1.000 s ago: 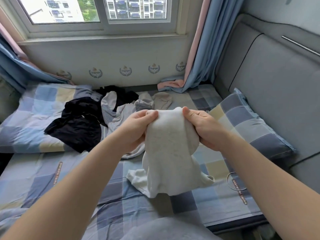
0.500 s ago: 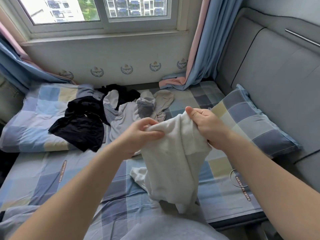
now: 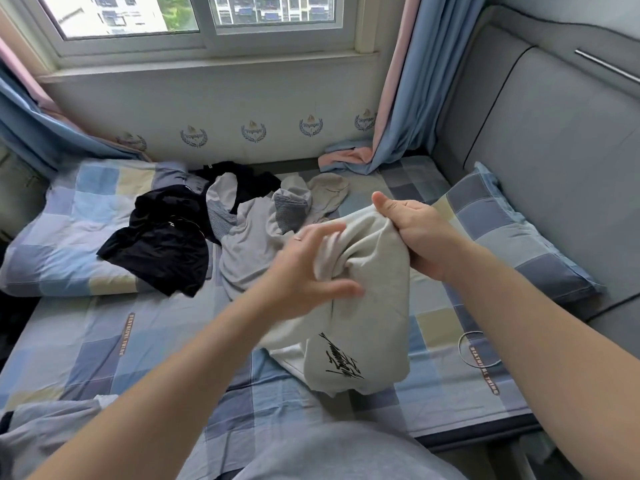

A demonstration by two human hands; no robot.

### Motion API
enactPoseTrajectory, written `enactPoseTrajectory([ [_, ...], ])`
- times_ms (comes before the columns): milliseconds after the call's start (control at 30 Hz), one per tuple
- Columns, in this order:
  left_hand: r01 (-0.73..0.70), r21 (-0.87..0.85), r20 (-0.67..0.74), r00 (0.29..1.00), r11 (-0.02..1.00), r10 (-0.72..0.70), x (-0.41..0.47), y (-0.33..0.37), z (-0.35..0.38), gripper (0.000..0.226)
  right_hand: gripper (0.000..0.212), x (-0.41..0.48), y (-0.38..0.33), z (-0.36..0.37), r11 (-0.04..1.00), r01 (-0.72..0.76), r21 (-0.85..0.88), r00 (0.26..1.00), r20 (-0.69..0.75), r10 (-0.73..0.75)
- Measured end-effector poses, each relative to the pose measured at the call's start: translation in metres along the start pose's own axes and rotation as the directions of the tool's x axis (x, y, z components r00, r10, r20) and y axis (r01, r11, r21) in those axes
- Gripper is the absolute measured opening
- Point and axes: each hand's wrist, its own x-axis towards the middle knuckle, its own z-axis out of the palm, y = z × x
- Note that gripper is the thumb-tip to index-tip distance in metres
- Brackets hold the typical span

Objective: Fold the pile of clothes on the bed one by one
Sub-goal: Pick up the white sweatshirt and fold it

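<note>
The shirt (image 3: 374,306) is held up over the middle of the bed (image 3: 104,358). Its soft off-white knit is bunched into thick folds at the top and hangs below in a limp, creased drape. The lower end appears to rest on the sheet. A scrawled black print (image 3: 341,362) is seen near the bottom edge.

The upper bunch is clenched in the right hand (image 3: 415,233), with the fingers curled round the cloth and the thumb raised. The left hand (image 3: 304,271) is blurred and spread wide, fingers straight and splayed against the near side of the folds; nothing is clasped in it.

Behind the shirt, the pile (image 3: 249,251) is strewn toward the wall: a crumpled black piece (image 3: 162,244) on the left, a smooth grey top with ribbed striped patches in the middle, and a beige piece (image 3: 329,195) at the far end.

The sheet is checked in blue, grey and cream squares. A pillow (image 3: 519,244) in the same check is propped at the right against a padded grey headboard (image 3: 554,133). A thin dark ring (image 3: 462,355) lies on the sheet beside the right forearm. Blue-and-pink curtains (image 3: 405,81) are hung beside the window (image 3: 207,15).
</note>
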Motion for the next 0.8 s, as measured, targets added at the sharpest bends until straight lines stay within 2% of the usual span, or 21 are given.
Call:
enactPoseTrajectory([
  [33,-0.011,0.027,0.036,0.999,1.000,0.010,0.001,0.000,0.009,0.078,0.064,0.000,-0.001,0.000,1.000,-0.006,0.013,1.000,0.007,0.006],
  [67,-0.016,0.032,0.008,1.000,0.999,0.016,0.005,-0.005,0.016,0.068,0.062,0.001,-0.003,-0.001,1.000,-0.011,0.016,1.000,0.015,0.010],
  [133,-0.007,0.033,-0.117,0.993,0.999,0.011,0.010,-0.017,0.017,0.025,0.056,0.001,-0.007,-0.006,1.000,-0.020,0.004,0.998,0.052,0.019],
  [167,0.015,0.042,-0.145,0.989,0.999,-0.009,0.012,-0.021,0.013,0.014,0.057,0.001,-0.007,-0.010,1.000,-0.023,-0.008,0.997,0.076,0.023],
  [200,0.049,0.020,-0.148,0.988,0.999,-0.046,0.014,-0.022,0.006,0.018,0.060,0.002,-0.007,-0.017,0.999,-0.027,-0.027,0.996,0.081,0.029],
  [300,0.157,-0.202,-0.128,0.974,0.967,-0.185,0.022,-0.008,-0.016,0.024,0.069,0.008,0.000,-0.036,0.992,-0.043,-0.117,0.998,0.049,0.049],
  [433,0.213,-0.325,-0.087,0.963,0.921,-0.253,0.031,0.016,-0.034,0.021,0.054,0.015,0.023,-0.038,0.946,0.018,-0.323,0.999,-0.025,-0.027],
  [500,0.250,-0.478,-0.084,0.941,0.842,-0.328,0.030,0.024,-0.036,0.017,0.059,0.009,0.038,-0.030,0.954,0.095,-0.285,0.995,0.030,-0.090],
  [567,0.273,-0.597,-0.064,0.921,0.754,-0.385,0.028,0.028,-0.036,0.019,0.065,-0.002,0.055,-0.014,0.968,0.100,-0.231,0.985,0.163,-0.063],
  [633,0.260,-0.672,-0.048,0.919,0.693,-0.392,0.029,0.032,-0.037,0.024,0.049,-0.011,0.076,0.007,0.963,-0.002,-0.270,0.972,0.225,0.065],
  [700,0.238,-0.702,-0.054,0.922,0.671,-0.384,0.030,0.033,-0.042,0.024,0.024,-0.007,0.094,0.022,0.923,-0.038,-0.382,0.977,0.182,0.115],
  [767,0.220,-0.672,-0.101,0.918,0.707,-0.382,0.031,0.027,-0.053,0.022,0.005,-0.004,0.097,0.022,0.904,-0.029,-0.427,0.981,0.161,0.108],
  [800,0.221,-0.605,-0.152,0.911,0.765,-0.383,0.032,0.018,-0.058,0.020,0.006,-0.004,0.092,0.017,0.895,-0.023,-0.445,0.978,0.177,0.113],
])
